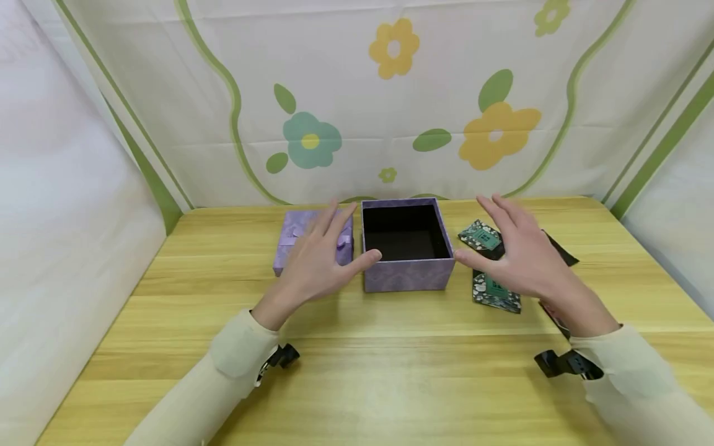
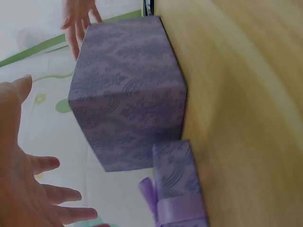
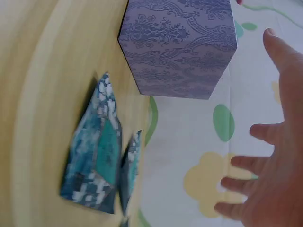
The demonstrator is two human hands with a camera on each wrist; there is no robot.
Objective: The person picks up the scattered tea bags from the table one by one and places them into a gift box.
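A purple damask-patterned box [image 1: 409, 274] stands uncovered on the table, its black inside showing nothing in it. To its left lies the matching lid [image 1: 283, 251] with a lilac ribbon and bow [image 2: 179, 209]. My left hand [image 1: 318, 260] hovers over the lid, fingers spread, thumb near the box's front left corner. On the other side my right hand [image 1: 521, 254] is spread in the air above several flat floral packets, its thumb near the box's right corner. One dark packet with a teal label [image 1: 496, 291] lies partly under that hand; another packet [image 1: 478, 235] is behind it.
The wooden table [image 1: 390, 384] runs back to a white curtain [image 1: 346, 74] printed with flowers, with white cloth at both sides. A black wrist camera [image 1: 287, 355] is strapped on the left sleeve, another [image 1: 549, 363] on the right. More dark packets [image 1: 560, 249] lie right of the right hand.
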